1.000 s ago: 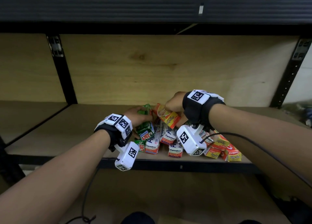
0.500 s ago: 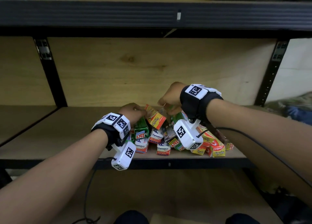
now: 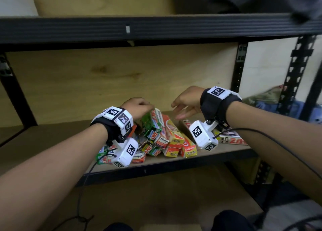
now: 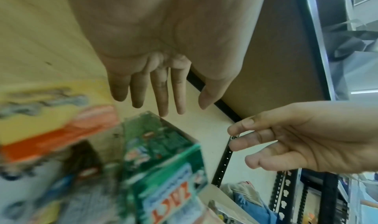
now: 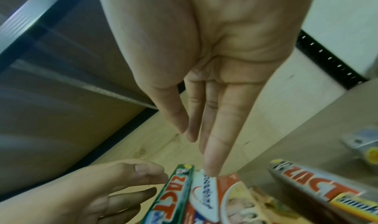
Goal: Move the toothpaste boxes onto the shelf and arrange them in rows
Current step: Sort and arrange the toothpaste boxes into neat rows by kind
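Green Zact toothpaste box (image 3: 151,126) leans atop the pile on the shelf (image 3: 217,151); left hand (image 3: 137,107) at nine o'clock and right hand (image 3: 189,100) at three o'clock hover, fingers (image 4: 161,88) extended, gripping nothing.

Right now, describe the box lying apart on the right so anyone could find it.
Start at the wooden shelf and find the heap of toothpaste boxes. Right of it, below the right hand, one flat box lies alone: silver with big red ZACT letters, not propped in the heap.

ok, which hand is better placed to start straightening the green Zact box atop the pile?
Probably left. The left hand is over the top end of the green Zact box, fingertips at its edge. The right hand hovers open, apart from it.
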